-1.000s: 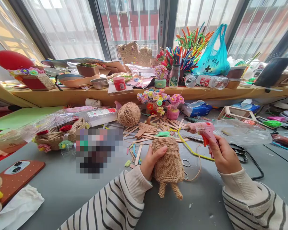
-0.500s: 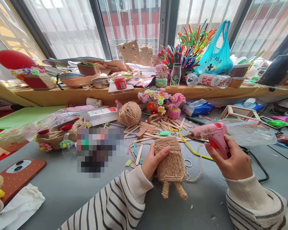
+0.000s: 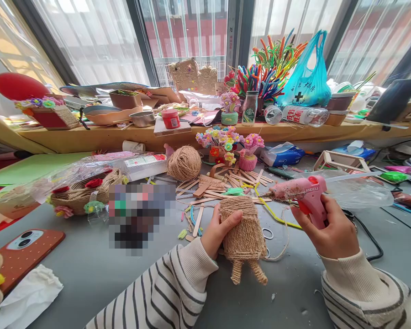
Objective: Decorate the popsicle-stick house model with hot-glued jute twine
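Observation:
My left hand [image 3: 222,228] grips the left side of a twine-wrapped craft body [image 3: 245,233], thumb across its front. Two short twine-wrapped legs [image 3: 248,272] stick out from its lower end, toward me. A loose strand of twine [image 3: 283,249] curls away on its right. My right hand [image 3: 334,228] is wrapped around the handle of a pink glue gun [image 3: 306,192]. The gun's nozzle points left, apart from the craft body and just beyond its upper right corner. A clear glue stick [image 3: 352,176] juts from the gun's rear.
Beyond the craft body lie wooden sticks [image 3: 208,187] and a twine ball [image 3: 184,163]. A woven basket [image 3: 84,196] and a phone [image 3: 30,249] are on the left. Crochet flowers [image 3: 251,141] stand near the shelf [image 3: 123,137]. A black cable [image 3: 371,233] runs beside my right hand.
Almost nothing differs. The whole view has shifted very slightly, while both hands keep their holds on the craft body and the glue gun.

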Tool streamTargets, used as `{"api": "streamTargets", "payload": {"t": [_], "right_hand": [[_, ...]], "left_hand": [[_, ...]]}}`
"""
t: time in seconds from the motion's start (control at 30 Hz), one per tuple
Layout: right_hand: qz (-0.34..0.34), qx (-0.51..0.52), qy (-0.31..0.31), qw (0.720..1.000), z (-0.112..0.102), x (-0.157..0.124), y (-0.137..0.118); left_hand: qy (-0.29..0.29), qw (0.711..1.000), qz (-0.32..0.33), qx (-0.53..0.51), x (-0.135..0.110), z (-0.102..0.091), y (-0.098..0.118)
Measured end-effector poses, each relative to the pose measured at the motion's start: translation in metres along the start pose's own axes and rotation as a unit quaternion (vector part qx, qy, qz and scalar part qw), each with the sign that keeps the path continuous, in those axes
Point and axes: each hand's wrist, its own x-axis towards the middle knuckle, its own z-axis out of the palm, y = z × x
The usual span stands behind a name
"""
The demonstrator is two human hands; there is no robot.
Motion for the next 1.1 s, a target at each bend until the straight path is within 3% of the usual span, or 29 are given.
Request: {"api": "streamTargets", "payload": {"t": [0.23, 0.43, 0.67, 0.93, 1.1], "right_hand": [[-0.03, -0.028, 0.027, 0.999, 0.0004, -0.0017, 0.0014], [-0.13, -0.066, 0.083, 0.986, 0.0028, -0.0048, 0.0028], [-0.241, -0.08, 0.174, 0.951, 0.0055, -0.0039, 0.0053], [-0.305, -0.097, 0.203, 0.925, 0.006, -0.0003, 0.0088], [-0.296, -0.097, 0.206, 0.928, 0.0072, -0.0003, 0.0096]], "left_hand": [[-0.003, 0.999, -0.004, 0.043, -0.0037, 0.0034, 0.0045], [-0.015, 0.997, -0.002, 0.069, -0.0063, 0.0052, 0.0078], [-0.031, 0.996, 0.003, 0.083, -0.0051, 0.003, 0.008], [-0.035, 0.996, 0.009, 0.08, -0.0073, 0.0042, 0.0086], [-0.047, 0.996, 0.011, 0.078, -0.0069, 0.0036, 0.0075]]}}
